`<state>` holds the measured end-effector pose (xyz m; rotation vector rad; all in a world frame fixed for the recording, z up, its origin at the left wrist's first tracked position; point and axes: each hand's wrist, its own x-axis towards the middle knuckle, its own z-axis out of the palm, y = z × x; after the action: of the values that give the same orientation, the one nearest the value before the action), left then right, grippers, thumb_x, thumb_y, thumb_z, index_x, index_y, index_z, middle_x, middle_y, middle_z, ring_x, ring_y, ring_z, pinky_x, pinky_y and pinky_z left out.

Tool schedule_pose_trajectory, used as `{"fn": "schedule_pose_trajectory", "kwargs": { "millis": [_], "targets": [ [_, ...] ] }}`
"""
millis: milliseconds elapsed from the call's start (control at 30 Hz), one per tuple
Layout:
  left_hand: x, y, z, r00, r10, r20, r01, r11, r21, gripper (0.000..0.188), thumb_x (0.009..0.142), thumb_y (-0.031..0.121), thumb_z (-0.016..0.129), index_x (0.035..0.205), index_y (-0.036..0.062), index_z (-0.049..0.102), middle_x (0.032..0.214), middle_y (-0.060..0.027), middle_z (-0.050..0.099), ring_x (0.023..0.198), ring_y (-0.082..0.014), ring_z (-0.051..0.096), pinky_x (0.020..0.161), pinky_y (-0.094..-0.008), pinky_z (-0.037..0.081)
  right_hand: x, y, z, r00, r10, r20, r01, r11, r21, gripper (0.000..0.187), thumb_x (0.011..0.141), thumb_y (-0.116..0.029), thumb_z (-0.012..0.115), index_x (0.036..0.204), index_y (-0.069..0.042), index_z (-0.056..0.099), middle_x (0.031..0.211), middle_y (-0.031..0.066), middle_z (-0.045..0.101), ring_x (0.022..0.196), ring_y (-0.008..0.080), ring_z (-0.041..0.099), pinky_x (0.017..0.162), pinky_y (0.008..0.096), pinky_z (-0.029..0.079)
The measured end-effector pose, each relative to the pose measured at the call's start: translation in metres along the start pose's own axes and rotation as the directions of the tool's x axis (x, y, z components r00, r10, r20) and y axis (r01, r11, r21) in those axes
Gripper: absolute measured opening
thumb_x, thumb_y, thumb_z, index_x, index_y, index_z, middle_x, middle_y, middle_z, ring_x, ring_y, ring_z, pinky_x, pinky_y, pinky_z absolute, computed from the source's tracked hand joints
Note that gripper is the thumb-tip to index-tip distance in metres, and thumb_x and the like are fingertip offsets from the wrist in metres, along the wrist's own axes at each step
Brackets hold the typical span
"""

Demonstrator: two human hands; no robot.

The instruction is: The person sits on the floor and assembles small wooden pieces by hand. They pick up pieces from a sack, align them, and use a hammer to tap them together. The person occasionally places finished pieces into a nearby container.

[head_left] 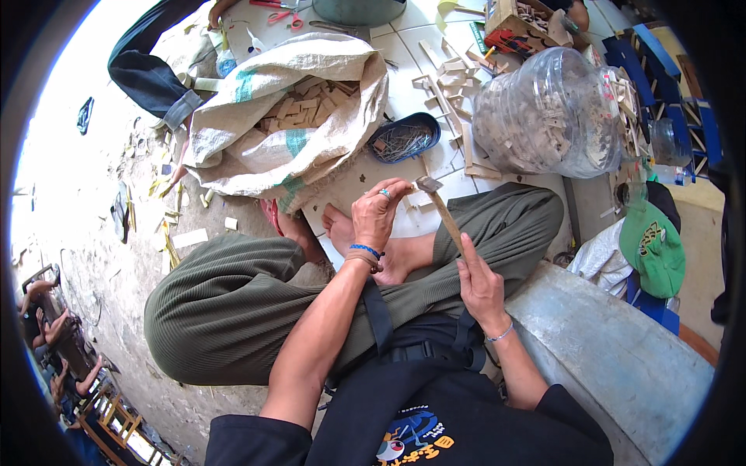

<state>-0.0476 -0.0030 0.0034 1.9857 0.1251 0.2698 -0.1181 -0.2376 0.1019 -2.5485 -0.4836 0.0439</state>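
My right hand (pixel 482 286) is closed around the wooden handle of a small hammer (pixel 446 216), which slants up and away to the left. Its metal head lies right beside the fingertips of my left hand (pixel 376 211). Those fingers are pinched together, and what they hold is too small and covered to make out. Just beyond is a dark blue dish (pixel 426 124) of thin, nail-like metal pieces. Small wooden strips (pixel 444 101) lie joined and loose on the white tiles (pixel 407 225) past my hands.
A white woven sack (pixel 225 136) of wood pieces stands at far left, beside another person's leg (pixel 151 78). To the right lie a big clear plastic jug (pixel 544 113) of wood scraps, a green cap (pixel 653 248) and a grey slab (pixel 614 349). A cardboard box (pixel 509 27) sits at the back.
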Motion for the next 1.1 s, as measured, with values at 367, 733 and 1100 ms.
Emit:
{"fn": "schedule_pose_trajectory", "kwargs": {
  "millis": [367,733,1100],
  "targets": [
    [-0.0012,-0.0016,0.0027,1.000,-0.002,0.012,0.001,0.999,0.046,0.016,0.095,0.008,0.075,0.110,0.0099,0.080,0.108,-0.0089,0.080,0.092,-0.0250,0.078,0.082,-0.0338,0.062,-0.0028,-0.0028,0.0034,1.000,0.022,0.002,-0.022,1.000,0.011,0.066,0.102,-0.010,0.069,0.162,-0.021,0.047,0.094,0.0143,0.072,0.071,0.0370,0.070,0.059,0.0465,0.057],
    [-0.0006,-0.0010,0.0032,1.000,0.013,0.000,-0.013,1.000,0.000,0.016,0.094,0.008,0.076,0.110,0.0098,0.081,0.108,-0.0081,0.080,0.093,-0.0235,0.078,0.082,-0.0331,0.062,-0.0031,-0.0006,0.0048,0.998,0.048,-0.033,-0.048,0.999,0.002,0.065,0.103,-0.011,0.067,0.163,-0.022,0.046,0.096,0.0147,0.073,0.073,0.0372,0.071,0.060,0.0466,0.058],
    [-0.0009,0.0004,0.0028,0.999,0.026,0.021,-0.027,0.998,0.050,0.016,0.094,0.008,0.076,0.109,0.0104,0.081,0.107,-0.0083,0.080,0.092,-0.0241,0.078,0.081,-0.0336,0.063,-0.0043,-0.0012,0.0032,0.999,0.012,-0.051,-0.010,1.000,0.028,0.066,0.102,-0.009,0.068,0.163,-0.020,0.045,0.099,0.0159,0.074,0.075,0.0384,0.072,0.062,0.0467,0.059]
  ]
}}
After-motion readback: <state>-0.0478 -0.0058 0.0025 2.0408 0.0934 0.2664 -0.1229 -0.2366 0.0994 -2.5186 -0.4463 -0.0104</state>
